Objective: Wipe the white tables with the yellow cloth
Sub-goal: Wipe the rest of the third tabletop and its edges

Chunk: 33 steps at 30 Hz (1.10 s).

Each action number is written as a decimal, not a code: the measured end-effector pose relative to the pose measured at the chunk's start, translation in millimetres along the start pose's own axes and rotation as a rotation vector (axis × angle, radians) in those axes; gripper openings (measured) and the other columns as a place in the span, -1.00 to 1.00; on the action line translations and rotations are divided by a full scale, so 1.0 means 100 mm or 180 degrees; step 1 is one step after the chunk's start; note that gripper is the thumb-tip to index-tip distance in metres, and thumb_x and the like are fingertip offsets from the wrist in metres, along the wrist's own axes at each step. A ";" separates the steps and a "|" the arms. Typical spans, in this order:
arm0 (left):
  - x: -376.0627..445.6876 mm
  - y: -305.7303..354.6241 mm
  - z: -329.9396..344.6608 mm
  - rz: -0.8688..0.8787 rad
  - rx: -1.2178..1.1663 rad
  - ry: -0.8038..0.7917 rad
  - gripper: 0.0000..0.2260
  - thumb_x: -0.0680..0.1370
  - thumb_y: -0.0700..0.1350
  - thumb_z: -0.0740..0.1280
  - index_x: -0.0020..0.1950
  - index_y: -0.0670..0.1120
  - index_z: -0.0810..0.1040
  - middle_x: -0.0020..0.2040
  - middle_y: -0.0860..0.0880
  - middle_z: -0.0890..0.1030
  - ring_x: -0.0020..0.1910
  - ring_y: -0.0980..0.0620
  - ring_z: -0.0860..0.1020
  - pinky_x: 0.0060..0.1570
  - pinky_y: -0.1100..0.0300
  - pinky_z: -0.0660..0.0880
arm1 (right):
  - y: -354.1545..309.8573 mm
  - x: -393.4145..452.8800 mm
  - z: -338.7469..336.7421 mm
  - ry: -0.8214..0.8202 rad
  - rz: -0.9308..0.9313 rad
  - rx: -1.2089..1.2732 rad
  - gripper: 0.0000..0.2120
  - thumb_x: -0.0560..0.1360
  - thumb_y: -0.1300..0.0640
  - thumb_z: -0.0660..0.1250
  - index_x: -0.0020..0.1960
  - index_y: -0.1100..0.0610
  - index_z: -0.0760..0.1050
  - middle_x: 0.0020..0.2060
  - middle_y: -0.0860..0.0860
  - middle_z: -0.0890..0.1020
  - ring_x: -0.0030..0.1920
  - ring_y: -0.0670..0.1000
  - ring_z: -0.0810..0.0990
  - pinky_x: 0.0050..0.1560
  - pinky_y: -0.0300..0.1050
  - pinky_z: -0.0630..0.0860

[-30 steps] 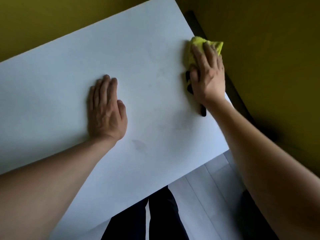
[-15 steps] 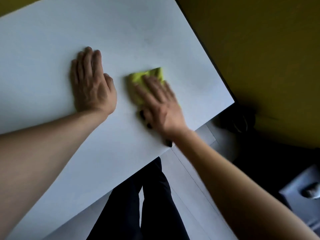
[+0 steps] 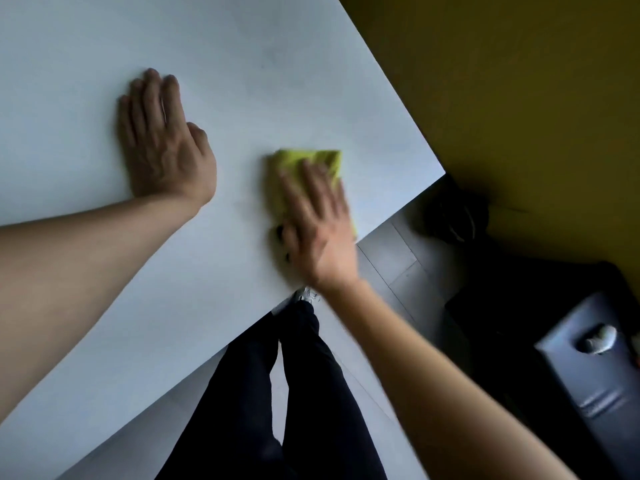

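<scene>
The broad white flat-topped desk (image 3: 104, 341) fills the view from nine o'clock round to twelve, its near edge running slantwise down toward seven o'clock and its right corner ending near three o'clock. Behind it, from twelve to three o'clock, rises a mustard-yellow wall (image 3: 519, 81). Grey plank flooring (image 3: 391, 261) shows below the desk corner, and a grey box-like bin (image 3: 595, 368) sits at four o'clock. At six o'clock the person's dark trouser legs (image 3: 304, 393) stand just off the desk edge.

The left hand (image 3: 162, 143), at about ten o'clock of centre, lies flat on the desk with fingers straight and together, gripping nothing; it looks to be bracing the body. The right hand (image 3: 315, 220), near centre, presses down with fingers spread and straight on the folded yellow microfibre cloth (image 3: 308, 164). That cloth rests on the desk close to its near edge, its far end sticking out past the fingertips toward twelve o'clock. The hand and cloth are blurred, which suggests a stroke in progress.

The step in hand appears to be wiping the right-hand near part of the desk. The next move likely calls for steady downward pressure and a stroke toward the uncovered stretch at nine o'clock, with the left hand lifted out of the path.
</scene>
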<state>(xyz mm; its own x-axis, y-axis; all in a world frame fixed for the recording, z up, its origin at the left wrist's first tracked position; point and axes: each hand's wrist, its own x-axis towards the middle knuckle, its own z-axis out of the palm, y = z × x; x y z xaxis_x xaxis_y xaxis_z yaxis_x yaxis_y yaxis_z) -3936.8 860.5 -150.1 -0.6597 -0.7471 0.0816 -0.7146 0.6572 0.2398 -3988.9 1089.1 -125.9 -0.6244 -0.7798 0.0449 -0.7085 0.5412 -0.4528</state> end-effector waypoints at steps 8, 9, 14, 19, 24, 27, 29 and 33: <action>-0.02 0.02 0.00 -0.0008 -0.0022 0.0057 -0.46 0.62 -0.12 -0.01 0.63 -0.13 0.22 0.66 -0.16 0.21 0.65 -0.18 0.16 0.64 -0.08 0.01 | 0.72 -0.07 -0.25 0.0316 0.0338 -0.0240 -0.44 0.53 0.05 0.22 0.53 0.11 0.37 0.51 0.20 0.34 0.54 0.23 0.25 0.48 0.22 0.24; -0.02 0.03 0.00 -0.0002 -0.0014 0.0071 -0.46 0.62 -0.12 0.00 0.63 -0.14 0.23 0.66 -0.16 0.22 0.65 -0.19 0.17 0.64 -0.08 0.02 | 0.97 0.03 -0.35 0.0547 0.0631 -0.0331 -0.44 0.52 0.10 0.22 0.52 0.12 0.37 0.50 0.21 0.35 0.52 0.25 0.27 0.46 0.22 0.26; -0.01 0.03 0.01 0.0034 0.0005 0.0119 -0.47 0.63 -0.13 0.02 0.62 -0.16 0.25 0.65 -0.19 0.24 0.63 -0.21 0.19 0.63 -0.11 0.05 | 1.49 0.51 -0.62 0.0894 0.1653 -0.0182 -0.49 0.63 0.05 0.10 0.57 0.09 0.26 0.54 0.18 0.28 0.55 0.19 0.20 0.54 0.18 0.14; -0.02 -0.01 0.02 0.0079 0.0014 0.0214 -0.49 0.65 -0.13 0.08 0.61 -0.17 0.28 0.63 -0.21 0.28 0.62 -0.24 0.23 0.63 -0.12 0.07 | 0.93 0.38 -0.33 0.0842 0.1277 -0.0502 -0.45 0.60 0.07 0.14 0.58 0.15 0.25 0.56 0.23 0.24 0.59 0.26 0.12 0.55 0.27 0.07; -0.02 -0.01 -0.01 0.0077 0.0000 0.0182 -0.50 0.65 -0.12 0.10 0.60 -0.18 0.31 0.62 -0.21 0.31 0.61 -0.25 0.26 0.61 -0.15 0.12 | 0.21 0.48 0.00 0.0140 -0.0098 -0.0201 -0.46 0.63 -0.03 0.13 0.58 0.09 0.27 0.57 0.15 0.26 0.61 0.16 0.11 0.56 0.24 0.11; 0.00 0.00 -0.03 0.0070 0.0023 0.0155 -0.49 0.64 -0.11 0.11 0.60 -0.19 0.32 0.61 -0.21 0.31 0.59 -0.25 0.28 0.61 -0.15 0.14 | 0.29 0.95 0.04 0.0171 -0.0148 -0.0251 -0.46 0.62 -0.02 0.16 0.58 0.05 0.28 0.57 0.11 0.27 0.61 0.12 0.12 0.56 0.22 0.12; -0.01 0.01 -0.02 0.0041 0.0032 0.0129 -0.48 0.64 -0.11 0.11 0.60 -0.19 0.32 0.62 -0.21 0.31 0.59 -0.25 0.29 0.61 -0.15 0.15 | 0.40 1.36 0.04 0.0250 -0.0092 -0.0308 -0.45 0.60 -0.01 0.17 0.58 0.04 0.28 0.56 0.11 0.29 0.60 0.12 0.14 0.56 0.20 0.12; 0.02 0.04 -0.05 0.0056 0.0133 0.0000 -0.47 0.64 -0.09 0.08 0.64 -0.12 0.30 0.63 -0.22 0.28 0.60 -0.24 0.28 0.59 -0.19 0.17 | 0.56 2.22 0.06 0.0358 0.0010 -0.0306 -0.44 0.58 -0.03 0.14 0.57 0.04 0.29 0.53 0.14 0.32 0.58 0.16 0.19 0.56 0.18 0.12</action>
<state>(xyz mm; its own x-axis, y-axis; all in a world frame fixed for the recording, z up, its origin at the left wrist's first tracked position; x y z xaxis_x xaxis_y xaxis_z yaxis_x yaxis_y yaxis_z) -3939.3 861.2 -144.5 -0.6722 -0.7354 0.0855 -0.7120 0.6738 0.1977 -4164.9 944.2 -146.6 -0.6556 -0.7409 0.1456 -0.7315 0.5754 -0.3660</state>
